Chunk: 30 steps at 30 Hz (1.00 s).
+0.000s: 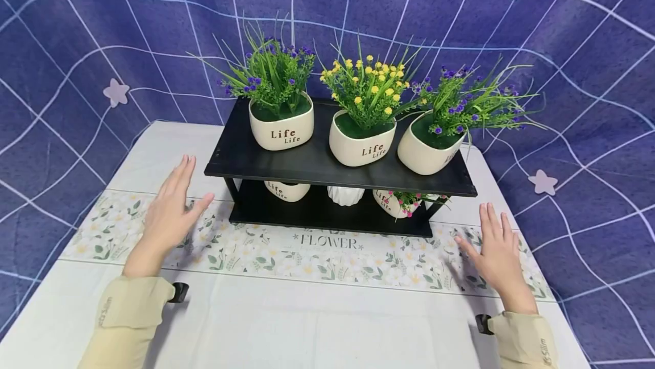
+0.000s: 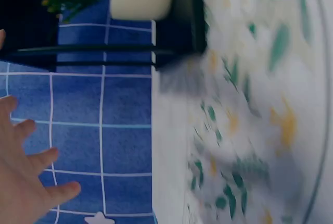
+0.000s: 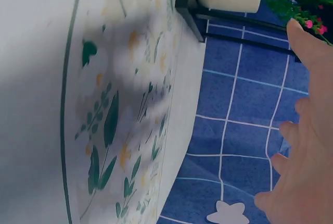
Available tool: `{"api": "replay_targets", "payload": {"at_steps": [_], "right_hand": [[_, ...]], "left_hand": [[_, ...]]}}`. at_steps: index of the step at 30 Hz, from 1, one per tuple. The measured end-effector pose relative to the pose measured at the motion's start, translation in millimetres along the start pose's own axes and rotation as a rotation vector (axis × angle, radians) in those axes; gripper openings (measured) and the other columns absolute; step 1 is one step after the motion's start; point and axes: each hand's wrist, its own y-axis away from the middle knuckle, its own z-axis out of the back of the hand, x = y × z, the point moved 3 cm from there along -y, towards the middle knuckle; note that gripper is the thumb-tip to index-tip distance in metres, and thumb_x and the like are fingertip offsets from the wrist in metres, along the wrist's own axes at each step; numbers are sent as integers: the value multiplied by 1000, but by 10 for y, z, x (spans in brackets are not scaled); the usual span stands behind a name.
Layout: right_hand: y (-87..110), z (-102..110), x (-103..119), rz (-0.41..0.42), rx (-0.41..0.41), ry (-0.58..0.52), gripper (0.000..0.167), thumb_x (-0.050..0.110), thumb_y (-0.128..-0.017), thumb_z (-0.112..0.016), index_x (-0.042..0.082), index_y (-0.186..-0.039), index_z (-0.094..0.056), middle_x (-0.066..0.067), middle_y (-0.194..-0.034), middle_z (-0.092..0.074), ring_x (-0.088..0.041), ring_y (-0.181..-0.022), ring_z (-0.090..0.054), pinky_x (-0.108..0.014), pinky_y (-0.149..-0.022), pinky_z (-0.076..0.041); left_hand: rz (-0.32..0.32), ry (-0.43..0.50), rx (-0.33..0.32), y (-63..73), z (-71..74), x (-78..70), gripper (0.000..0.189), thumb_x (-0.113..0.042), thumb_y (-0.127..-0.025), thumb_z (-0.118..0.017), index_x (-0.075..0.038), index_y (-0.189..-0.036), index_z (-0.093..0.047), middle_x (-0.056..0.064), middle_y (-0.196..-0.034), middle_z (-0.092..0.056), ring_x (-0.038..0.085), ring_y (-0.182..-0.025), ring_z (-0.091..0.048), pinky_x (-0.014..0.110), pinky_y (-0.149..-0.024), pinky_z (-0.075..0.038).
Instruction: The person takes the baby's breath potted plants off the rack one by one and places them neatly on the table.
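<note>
A black two-tier shelf [image 1: 327, 173] stands on the table between my hands. My left hand [image 1: 171, 210] is held left of it, fingers straight and thumb spread, holding nothing. Off the shelf's right end is my right hand [image 1: 496, 249], fingers also extended and nothing in it. Three cream pots marked "Life" line the top tier: a purple-flowered one [image 1: 281, 127] at left, a yellow-flowered one [image 1: 360, 141] in the middle, and another purple-flowered one [image 1: 427, 147] at right. On the lower tier, partly hidden, are two more "Life" pots and a white ribbed pot [image 1: 345, 194] between them.
A white tablecloth [image 1: 307, 318] covers the table, with a floral band [image 1: 327, 249] reading "FLOWER" in front of the shelf. Behind and at both sides hangs a blue curtain [image 1: 169, 22] with pale grid lines and stars. Pink flowers [image 1: 404, 204] droop from the lower right pot.
</note>
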Motion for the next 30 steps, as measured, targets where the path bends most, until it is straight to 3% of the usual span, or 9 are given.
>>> {"api": "replay_targets", "payload": {"at_steps": [6,11,22,30], "right_hand": [[-25,44,47,-3,-67,-93,86,40,-96,-57,6,-157,-7,-21,-161,-14,-43,-149,-4,-68,-115,-7],[-47,63,91,0,-108,-171,84,33,-95,-60,6,-156,-10,-23,-160,-17,-41,-149,-9,-59,-120,-8],[-68,74,127,7,-144,-229,82,27,-93,-63,5,-156,-15,-28,-157,-22,-48,-144,-19,-61,-118,-14],[-62,69,146,-14,-133,-255,81,27,-94,-63,5,-156,-15,-29,-156,-21,-50,-142,-20,-65,-115,-16]], "left_hand": [[-100,359,-109,-75,32,-165,69,-26,-99,-52,-31,-157,-13,-1,-165,-10,24,-152,-9,63,-118,-10],[-117,534,-134,-151,49,-302,66,-19,-99,-51,-27,-156,-18,2,-164,-13,18,-152,-9,53,-122,-5],[-106,609,-147,-303,36,-468,63,-18,-100,-51,-23,-156,-21,2,-164,-16,21,-151,-15,52,-123,-11],[-111,632,-141,-245,192,-831,61,-13,-100,-50,-7,-154,-23,14,-162,-18,29,-150,-15,52,-122,-13]]}}
